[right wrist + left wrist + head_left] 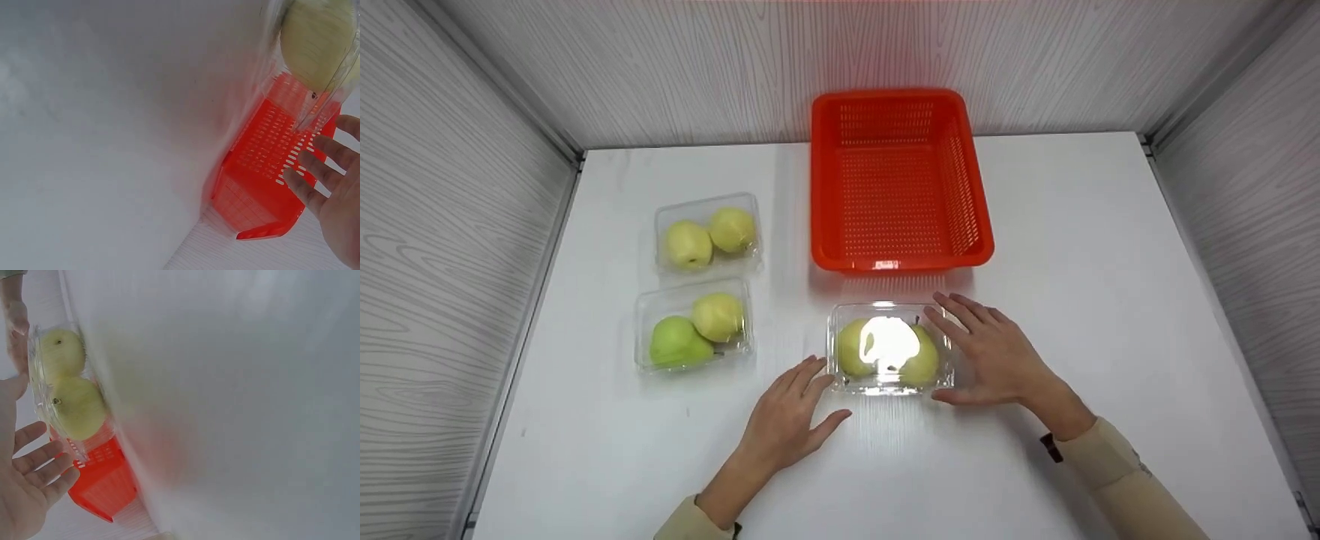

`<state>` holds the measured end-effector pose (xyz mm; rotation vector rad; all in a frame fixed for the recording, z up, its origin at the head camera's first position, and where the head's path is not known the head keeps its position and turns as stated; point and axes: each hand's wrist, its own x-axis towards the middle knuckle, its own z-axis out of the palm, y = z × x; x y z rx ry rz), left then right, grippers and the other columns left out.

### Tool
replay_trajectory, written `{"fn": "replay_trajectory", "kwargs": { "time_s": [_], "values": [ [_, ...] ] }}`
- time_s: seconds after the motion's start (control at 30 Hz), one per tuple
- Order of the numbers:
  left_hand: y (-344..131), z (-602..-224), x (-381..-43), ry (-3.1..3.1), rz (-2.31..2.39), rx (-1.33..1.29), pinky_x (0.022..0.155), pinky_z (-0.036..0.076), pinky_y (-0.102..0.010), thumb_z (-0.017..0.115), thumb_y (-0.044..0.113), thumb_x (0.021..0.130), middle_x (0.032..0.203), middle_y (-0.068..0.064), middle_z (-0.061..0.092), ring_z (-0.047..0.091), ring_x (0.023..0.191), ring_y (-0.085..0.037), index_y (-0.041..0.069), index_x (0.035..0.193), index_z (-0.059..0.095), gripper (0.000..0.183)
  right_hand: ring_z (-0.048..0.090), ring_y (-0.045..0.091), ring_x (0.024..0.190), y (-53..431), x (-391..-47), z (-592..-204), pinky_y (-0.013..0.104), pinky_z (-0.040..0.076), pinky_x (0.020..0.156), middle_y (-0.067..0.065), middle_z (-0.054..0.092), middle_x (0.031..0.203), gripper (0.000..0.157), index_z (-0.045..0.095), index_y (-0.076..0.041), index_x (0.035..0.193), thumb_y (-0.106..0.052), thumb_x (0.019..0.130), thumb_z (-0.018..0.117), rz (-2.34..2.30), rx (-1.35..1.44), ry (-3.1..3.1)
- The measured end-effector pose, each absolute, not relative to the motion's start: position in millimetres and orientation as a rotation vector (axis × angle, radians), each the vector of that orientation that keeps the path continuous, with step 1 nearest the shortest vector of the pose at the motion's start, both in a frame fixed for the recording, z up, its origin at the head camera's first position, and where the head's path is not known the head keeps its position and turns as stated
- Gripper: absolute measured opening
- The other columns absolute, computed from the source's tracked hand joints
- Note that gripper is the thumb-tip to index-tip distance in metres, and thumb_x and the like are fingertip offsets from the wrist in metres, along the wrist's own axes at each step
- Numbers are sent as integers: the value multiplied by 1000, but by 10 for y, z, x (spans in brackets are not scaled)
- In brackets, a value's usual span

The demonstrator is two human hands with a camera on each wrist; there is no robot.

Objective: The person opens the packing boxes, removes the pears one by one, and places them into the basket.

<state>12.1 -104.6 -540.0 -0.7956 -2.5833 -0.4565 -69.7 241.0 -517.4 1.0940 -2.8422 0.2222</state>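
A clear plastic box (885,390) with two yellow-green pears (924,360) inside sits at the middle of the table, its lid bright with glare. At its left side, my left hand (784,412) has fingers extended and thumb spread, fingertips right at the box's edge. On the opposite side, my right hand (997,360) spreads its fingers, the tips overlapping the box's right end in the head view. Up close in the left wrist view, the pears (79,408) show through the box wall beside the left hand (28,484). The right wrist view has the right hand's straight fingers (323,171) beside the box.
Directly behind the box stands a red plastic basket (816,202) with perforated walls and nothing inside. On the left of the white table (547,442) lie two more clear boxes: one (660,210) with two yellow fruits, another (641,315) with a green pear and a yellow fruit.
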Motion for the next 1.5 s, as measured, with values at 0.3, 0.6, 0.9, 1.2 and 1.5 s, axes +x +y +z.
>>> {"fn": "replay_trajectory", "kwargs": {
  "time_s": [0.3, 0.6, 0.9, 1.2, 1.5],
  "values": [
    [-1119, -5290, 31, -2690, -880, -574, 104, 62, -43, 85, 34, 89, 136, -14, 71, 69, 126, -29, 4, 137, 64, 61, 53, 35, 143, 2303, -600, -5155, 54, 62, 97, 14, 51, 161, 98, 51, -12, 156, -83, 89, 49, 210, 1025, -2609],
    [-1150, -5231, -101, -2663, -1543, -296, 102, 64, -43, 80, 22, 95, 140, -19, 68, 69, 127, -35, 0, 142, 60, 55, 64, 35, 129, 2137, -460, -5189, 51, 65, 89, 16, 63, 148, 87, 60, -10, 146, -76, 92, 54, 288, 923, -2443],
    [-1181, -5223, -226, -2498, -2236, 216, 95, 65, -27, 73, 15, 100, 140, -23, 66, 71, 120, -30, 0, 148, 54, 53, 71, 33, 106, 1909, -324, -5189, 44, 67, 80, 15, 73, 129, 83, 68, -5, 135, -58, 73, 85, 335, 931, -2298],
    [-1188, -5308, -297, -2253, -2647, 420, 92, 67, -33, 65, 4, 102, 132, -25, 68, 75, 106, -19, -7, 148, 49, 49, 69, 24, 84, 1643, -253, -5186, 30, 62, 67, 9, 74, 103, 60, 74, -6, 123, -51, 84, 82, 304, 1018, -2159],
    [-1176, -5431, -329, -2137, -2831, 430, 88, 68, -29, 65, 7, 103, 112, -2, 75, 76, 96, -13, -9, 149, 45, 53, 65, 17, 74, 1428, -176, -5201, 23, 60, 60, 4, 69, 91, 53, 74, -9, 119, -47, 84, 86, 246, 1078, -2190]
  ]
}}
